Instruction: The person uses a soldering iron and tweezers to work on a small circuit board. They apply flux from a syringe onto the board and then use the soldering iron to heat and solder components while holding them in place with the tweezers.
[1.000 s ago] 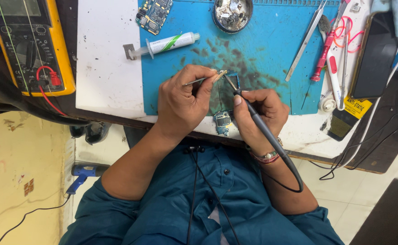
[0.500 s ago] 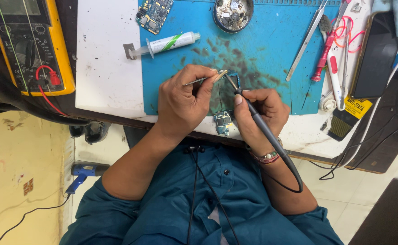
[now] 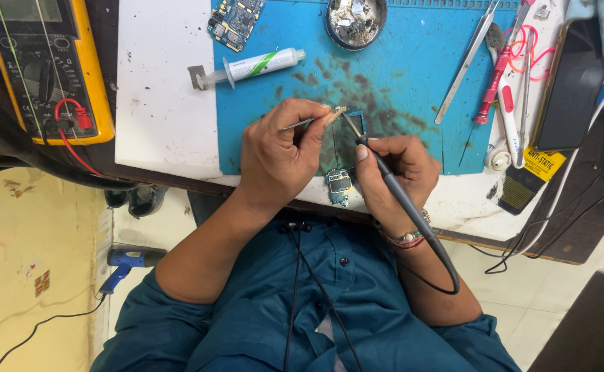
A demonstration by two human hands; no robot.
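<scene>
The left hand [image 3: 278, 155] pinches a thin pair of metal tweezers [image 3: 309, 121], fingers curled tight around them, tips pointing toward a small circuit board [image 3: 340, 182] that lies under both hands on the blue work mat [image 3: 412, 76]. The right hand [image 3: 391, 176] is closed on a dark soldering iron [image 3: 384, 179], held like a pen, its tip [image 3: 346, 120] meeting the tweezer tips just above the board (whether the two tips actually touch cannot be told). The board is greenish-blue with a silver shielded block, and only its near end shows between the wrists; the rest is hidden by the fingers. The iron's black cable [image 3: 446, 272] loops down past the right wrist, which wears a beaded bracelet [image 3: 405, 239]. The mat is stained with dark smudges around the work spot and sits on a white table top [image 3: 160, 89]. On it lie a syringe of paste with a green stripe [image 3: 250, 67], a second circuit board [image 3: 235, 21], a round metal dish of small parts [image 3: 355, 21], a long pair of tweezers [image 3: 467, 62] and a pink-handled tool [image 3: 498, 69]. A yellow multimeter [image 3: 47, 69] with a red lead rests to one side. Below the table edge are a pale tiled floor [image 3: 150, 227] and a blue-handled tool [image 3: 126, 265] lying there.
</scene>
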